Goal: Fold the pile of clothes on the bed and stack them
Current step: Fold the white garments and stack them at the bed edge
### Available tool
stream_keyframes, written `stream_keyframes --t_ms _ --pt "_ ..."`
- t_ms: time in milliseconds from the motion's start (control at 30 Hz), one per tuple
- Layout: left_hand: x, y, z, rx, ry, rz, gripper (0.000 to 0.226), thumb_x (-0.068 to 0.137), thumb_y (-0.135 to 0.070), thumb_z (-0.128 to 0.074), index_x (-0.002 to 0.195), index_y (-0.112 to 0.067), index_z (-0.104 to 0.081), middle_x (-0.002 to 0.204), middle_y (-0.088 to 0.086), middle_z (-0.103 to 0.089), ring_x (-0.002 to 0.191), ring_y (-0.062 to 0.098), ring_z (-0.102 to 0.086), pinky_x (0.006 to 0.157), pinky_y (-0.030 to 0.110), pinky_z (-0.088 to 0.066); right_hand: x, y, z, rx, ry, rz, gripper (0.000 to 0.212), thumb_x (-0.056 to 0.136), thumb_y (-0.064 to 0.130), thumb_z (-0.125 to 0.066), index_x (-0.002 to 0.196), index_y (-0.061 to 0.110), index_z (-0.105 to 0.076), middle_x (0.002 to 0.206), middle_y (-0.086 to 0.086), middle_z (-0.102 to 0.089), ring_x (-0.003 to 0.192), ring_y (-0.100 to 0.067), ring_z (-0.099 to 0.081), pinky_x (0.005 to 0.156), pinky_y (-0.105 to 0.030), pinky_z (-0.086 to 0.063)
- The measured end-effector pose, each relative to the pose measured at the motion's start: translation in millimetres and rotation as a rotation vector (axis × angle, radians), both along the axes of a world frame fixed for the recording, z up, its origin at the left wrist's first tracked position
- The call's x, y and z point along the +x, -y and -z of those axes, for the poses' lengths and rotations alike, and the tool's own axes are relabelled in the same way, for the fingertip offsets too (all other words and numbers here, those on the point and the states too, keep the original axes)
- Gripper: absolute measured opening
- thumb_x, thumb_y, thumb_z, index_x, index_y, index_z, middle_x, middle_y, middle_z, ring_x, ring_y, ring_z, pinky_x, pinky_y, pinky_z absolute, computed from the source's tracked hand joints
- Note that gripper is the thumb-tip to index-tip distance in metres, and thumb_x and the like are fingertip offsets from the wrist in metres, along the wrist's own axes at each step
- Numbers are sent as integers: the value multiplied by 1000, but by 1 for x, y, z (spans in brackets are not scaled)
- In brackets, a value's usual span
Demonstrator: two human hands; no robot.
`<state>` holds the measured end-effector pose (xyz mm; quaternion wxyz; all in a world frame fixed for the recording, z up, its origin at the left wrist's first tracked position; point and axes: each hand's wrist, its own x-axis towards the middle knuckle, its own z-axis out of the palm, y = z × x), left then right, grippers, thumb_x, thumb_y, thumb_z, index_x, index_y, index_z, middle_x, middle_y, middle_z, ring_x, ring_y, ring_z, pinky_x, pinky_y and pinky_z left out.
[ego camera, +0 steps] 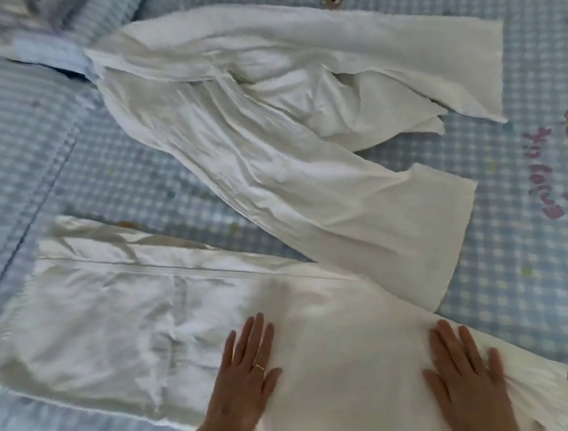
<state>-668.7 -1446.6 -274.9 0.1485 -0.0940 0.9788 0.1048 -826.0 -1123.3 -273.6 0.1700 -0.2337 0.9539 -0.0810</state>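
A white garment [120,316] lies spread flat across the near part of the bed, folded lengthwise, with a seam running along it. My left hand [244,371] rests flat on its middle, fingers straight, a ring on one finger. Flat on the same cloth further right is my right hand [465,381], fingers spread. A second white garment, a pair of wide-legged trousers [270,141], sprawls crumpled behind it, its near leg end overlapping the flat garment's far edge.
The bed [517,265] wears a blue-and-white checked cover with bear pictures and pink lettering at the right. A heap of light blue and patterned cloth [24,42] sits at the far left corner. The bed's near edge runs along the bottom left.
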Motion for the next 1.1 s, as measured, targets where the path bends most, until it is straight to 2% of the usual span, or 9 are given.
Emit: stream_keyframes --t_ms 100,233,367,467,533,667,867,967,1100 --pt "53 60 -10 -25 67 -62 61 99 -45 -20 149 -11 -18 158 7 -13 141 25 -25 113 40 -19 -1 66 -30 -139 -75 -14 61 99 48 -11 143 12 -33 150 -2 -37 145 -2 -1 101 -49 -30" --pt "118 154 -16 -109 152 -265 59 99 -48 -16 147 -16 -26 154 8 -26 131 30 -44 107 43 -26 2 197 -61 -263 -79 -224 70 100 47 -12 129 0 -54 137 -16 -51 132 -25 -44 106 -40 -32" --pt "141 253 -30 -160 150 -589 66 101 -39 -4 134 0 -46 142 21 -43 127 36 -47 102 52 -35 2 325 -64 -297 -39 -322 42 93 25 -57 126 0 -57 128 -17 -59 114 -31 -61 89 -44 -52" --pt "144 310 -37 -174 121 -679 59 102 -26 -11 126 7 -54 134 27 -50 123 40 -51 100 54 -41 14 435 -58 -296 56 -471 41 89 20 -64 126 4 -59 123 -13 -64 107 -26 -65 86 -36 -54" --pt "151 343 -38 -233 119 -843 40 99 -15 -35 129 6 -51 134 28 -49 124 41 -49 103 54 -39 28 510 -48 -298 140 -543 39 93 23 -57 130 8 -55 126 -11 -62 111 -25 -62 92 -33 -50" --pt "174 357 -35 -125 261 -1218 56 93 -28 -51 144 -14 -34 136 12 -45 124 29 -44 103 40 -35 52 620 -23 -253 287 -503 45 96 27 -50 138 11 -45 138 -9 -52 127 -23 -47 104 -28 -34" --pt "185 366 -38 291 -209 -1641 21 89 -4 -58 109 -5 -62 103 5 -48 90 31 -57 76 33 -39 63 675 -17 -285 244 -316 16 90 19 -60 97 5 -64 96 -10 -64 94 -29 -58 82 -35 -40" --pt "172 395 -39 351 -404 -1673 14 88 -9 -61 101 -10 -64 94 1 -56 79 23 -59 74 31 -42 37 689 -23 -354 195 -230 18 90 18 -60 75 8 -56 74 -4 -56 75 -28 -55 66 -31 -30" --pt "148 422 -31 433 -375 -1608 12 87 -5 -60 98 -9 -63 92 6 -62 85 21 -58 74 27 -42 6 712 -14 -168 280 -278 15 90 18 -56 78 9 -57 79 -10 -60 83 -32 -58 68 -33 -36"
